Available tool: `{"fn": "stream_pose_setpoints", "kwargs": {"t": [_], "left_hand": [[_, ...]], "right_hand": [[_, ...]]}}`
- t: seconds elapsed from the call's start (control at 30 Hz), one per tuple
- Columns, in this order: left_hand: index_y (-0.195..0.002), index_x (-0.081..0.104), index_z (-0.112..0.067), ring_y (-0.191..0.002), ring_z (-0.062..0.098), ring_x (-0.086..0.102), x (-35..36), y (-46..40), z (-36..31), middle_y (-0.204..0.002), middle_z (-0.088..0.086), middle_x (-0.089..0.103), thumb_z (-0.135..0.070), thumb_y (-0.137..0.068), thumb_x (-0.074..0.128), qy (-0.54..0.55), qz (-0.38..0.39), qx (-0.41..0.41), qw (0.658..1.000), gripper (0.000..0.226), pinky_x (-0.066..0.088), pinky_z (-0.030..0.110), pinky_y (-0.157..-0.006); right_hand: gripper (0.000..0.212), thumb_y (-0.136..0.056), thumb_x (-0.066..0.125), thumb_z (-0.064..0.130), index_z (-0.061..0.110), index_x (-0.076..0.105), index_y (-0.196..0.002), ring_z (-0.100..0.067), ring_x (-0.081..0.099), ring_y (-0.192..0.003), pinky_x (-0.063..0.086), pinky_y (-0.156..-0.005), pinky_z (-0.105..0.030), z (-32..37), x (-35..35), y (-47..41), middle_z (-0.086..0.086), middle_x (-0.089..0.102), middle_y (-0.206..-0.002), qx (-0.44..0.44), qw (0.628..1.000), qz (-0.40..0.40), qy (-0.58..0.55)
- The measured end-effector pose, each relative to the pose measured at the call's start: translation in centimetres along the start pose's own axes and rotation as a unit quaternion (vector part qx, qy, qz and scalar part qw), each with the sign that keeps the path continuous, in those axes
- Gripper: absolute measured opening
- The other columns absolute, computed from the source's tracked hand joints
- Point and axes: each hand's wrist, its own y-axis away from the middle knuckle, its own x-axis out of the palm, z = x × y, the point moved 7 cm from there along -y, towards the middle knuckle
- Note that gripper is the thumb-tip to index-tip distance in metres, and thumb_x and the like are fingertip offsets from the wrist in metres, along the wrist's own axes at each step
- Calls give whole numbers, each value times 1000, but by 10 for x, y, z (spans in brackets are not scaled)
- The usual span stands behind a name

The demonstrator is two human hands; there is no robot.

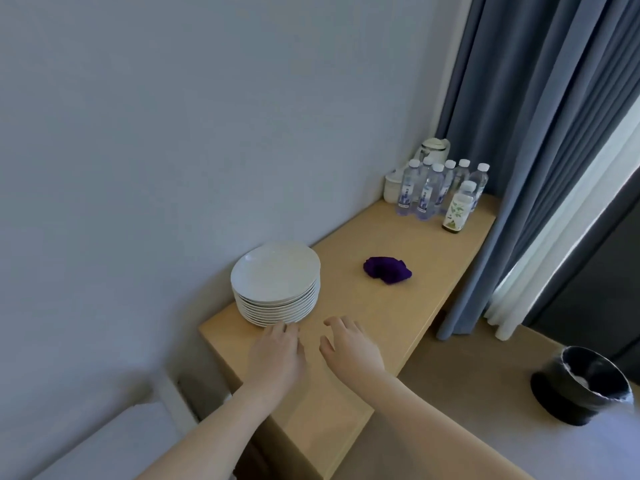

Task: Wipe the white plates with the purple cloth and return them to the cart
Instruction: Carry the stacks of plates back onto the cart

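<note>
White plates [275, 271] sit stacked mid-frame on the tabletop [363, 306], purple cloth [387, 269] to their right. Below, the left hand [277, 358] and right hand [349, 349] hover empty, fingers relaxed.

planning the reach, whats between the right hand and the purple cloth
Only bare wooden tabletop, as the head view shows: nothing lies between the right hand and the purple cloth.

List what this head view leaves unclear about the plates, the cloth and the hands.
- Stack of plates: only the top plate's face shows; the lower ones show rims alone, too tight to count surely.
- Purple cloth: bunched up, so its folds hide its full shape.
- Left hand and right hand: seen from the back; the palms are hidden.
- Bottles: label print is too small to read.
</note>
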Motion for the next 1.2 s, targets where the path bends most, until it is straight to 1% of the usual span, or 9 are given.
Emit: {"fn": "stream_pose_setpoints", "kwargs": {"t": [0.1,0.23,0.47,0.6,0.67,0.83,1.03,1.13,1.2], "left_hand": [[-114,58,-17,-101,18,54,3,-20,2,-109,-3,58,-21,-92,46,1,-18,-41,999,25,44,29,-79],[-99,62,-13,-91,24,57,4,-38,4,-96,2,60,-13,-86,53,5,-54,-104,993,17,41,30,-63],[-104,60,-8,-82,24,56,1,-50,11,-96,6,59,-15,-91,48,-17,-74,-224,972,19,46,34,-61],[-104,55,-9,-79,25,55,-3,-49,22,-94,6,56,-20,-94,45,-24,-80,-287,954,18,38,32,-53],[-108,53,-10,-81,24,56,-4,-49,32,-96,5,57,-23,-96,42,-21,-84,-317,944,21,38,31,-54],[-118,50,-7,-103,25,53,-3,-56,58,-114,8,56,-30,-98,40,8,-77,-362,929,32,45,35,-73],[-113,47,-3,-100,26,50,8,-61,85,-111,12,51,-30,-98,41,87,-55,-415,904,32,42,35,-76],[-109,49,2,-89,22,48,15,-65,94,-105,14,55,-25,-98,41,127,-53,-424,895,31,34,27,-69],[-102,52,5,-82,26,53,22,-66,97,-89,14,58,-22,-98,41,193,-56,-436,877,29,34,29,-65]], "right_hand": [[36,-94,39,34,22,45,-128,-16,43,-118,44,-80,-31,-4,1,-28,4,50,-127,-35,999,12,-9],[37,-94,39,33,24,45,-129,-16,44,-115,43,-79,-31,-15,-7,-68,6,51,-125,-86,996,23,-22],[38,-95,40,33,21,43,-131,-19,42,-118,45,-83,-34,-20,-16,-115,-1,52,-124,-145,984,86,-51],[38,-96,41,30,19,43,-132,-18,40,-121,44,-86,-34,-9,-17,-133,1,49,-130,-172,979,83,-65],[38,-96,41,30,17,43,-132,-18,38,-123,45,-86,-33,-4,-17,-143,0,49,-130,-169,979,82,-80],[39,-97,42,28,13,42,-133,-21,41,-120,42,-87,-33,-1,-11,-169,-3,47,-133,-132,983,87,-93],[48,-95,46,26,3,36,-136,-27,45,-120,39,-98,-37,-6,5,-194,-10,41,-136,-74,983,116,-123],[48,-93,48,27,3,36,-133,-29,48,-114,42,-93,-39,-11,17,-204,-12,43,-130,-45,978,142,-149],[45,-92,50,27,3,38,-128,-26,49,-107,42,-84,-35,-14,23,-212,-11,45,-125,-28,974,155,-164]]}}
